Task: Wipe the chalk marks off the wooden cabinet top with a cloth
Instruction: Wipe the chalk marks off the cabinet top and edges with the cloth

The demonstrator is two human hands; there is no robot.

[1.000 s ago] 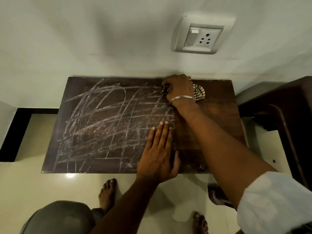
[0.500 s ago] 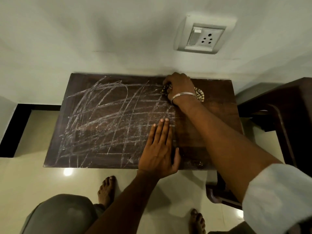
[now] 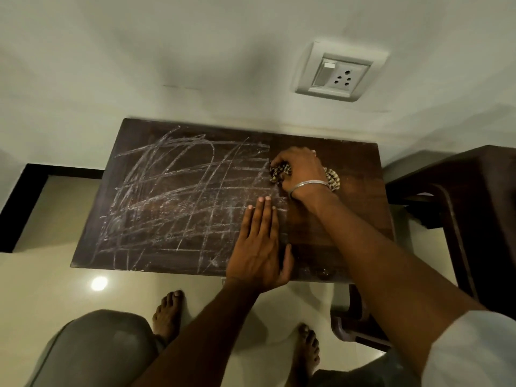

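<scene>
Head view: R hand point(image 3: 300, 170) grips cloth point(image 3: 279, 173) at cabinet top's point(image 3: 357, 219) 2 o'clock. L hand point(image 3: 261, 247) flat, fingers point(image 3: 265, 216) together, at 5. Wipe step looks early; chalk marks point(image 3: 173, 199) fill 9 o'clock side. Next: press, sweep toward 9.

One head-worn camera looks steeply down on the wooden cabinet top point(image 3: 360, 163) from above its front edge, near enough that it fills mid-frame. The wall point(image 3: 139, 65) rises beyond its far edge; the floor point(image 3: 50, 280) lies before its front edge.

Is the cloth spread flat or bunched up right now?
Bunched up. The patterned brown-and-cream cloth shows as crumpled wads on both sides of the right hand, which grips it on the dark wooden cabinet top.
</scene>
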